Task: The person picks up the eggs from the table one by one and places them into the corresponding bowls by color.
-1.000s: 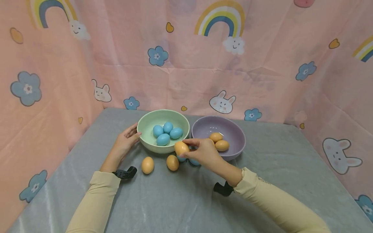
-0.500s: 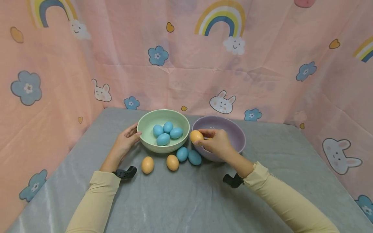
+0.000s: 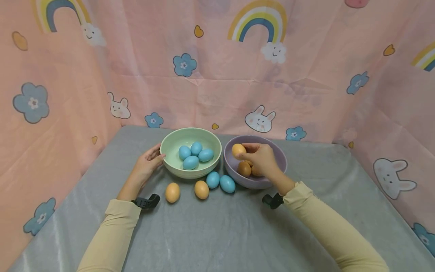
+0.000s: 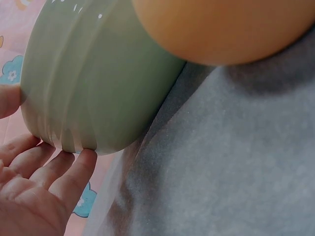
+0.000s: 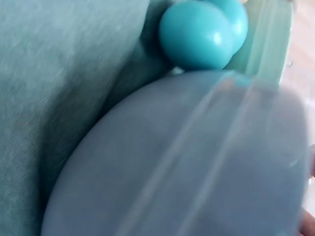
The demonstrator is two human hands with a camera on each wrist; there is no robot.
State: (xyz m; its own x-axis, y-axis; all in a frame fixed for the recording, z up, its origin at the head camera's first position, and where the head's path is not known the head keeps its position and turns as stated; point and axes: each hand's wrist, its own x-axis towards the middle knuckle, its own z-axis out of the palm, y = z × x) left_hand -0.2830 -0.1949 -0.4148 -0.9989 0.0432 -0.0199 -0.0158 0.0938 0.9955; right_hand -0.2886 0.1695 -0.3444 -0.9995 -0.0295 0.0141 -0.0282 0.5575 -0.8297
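Observation:
In the head view, my right hand (image 3: 263, 158) pinches an orange egg (image 3: 239, 151) between thumb and fingers over the purple bowl (image 3: 279, 151). Several orange eggs (image 3: 244, 169) lie inside that bowl, partly hidden by the hand. My left hand (image 3: 147, 164) touches the left side of the green bowl (image 3: 170, 155), which holds several blue eggs (image 3: 190, 163). The left wrist view has the fingertips of the left hand (image 4: 39, 187) resting fairly straight against the bowl's outer wall (image 4: 98, 78). In the right wrist view the purple bowl (image 5: 187, 162) hides most of the right hand.
Two orange eggs, a left one (image 3: 172, 192) and a right one (image 3: 202, 190), lie on the grey cloth (image 3: 204, 234) before the green bowl. Two blue eggs, one (image 3: 213, 180) beside the other (image 3: 227, 184), lie before the bowls. A pink patterned curtain (image 3: 217, 94) stands behind.
My right hand has carried the orange egg rightward and up, from in front of the bowls to over the purple bowl. The blue eggs it hid are now visible. My left hand stays put.

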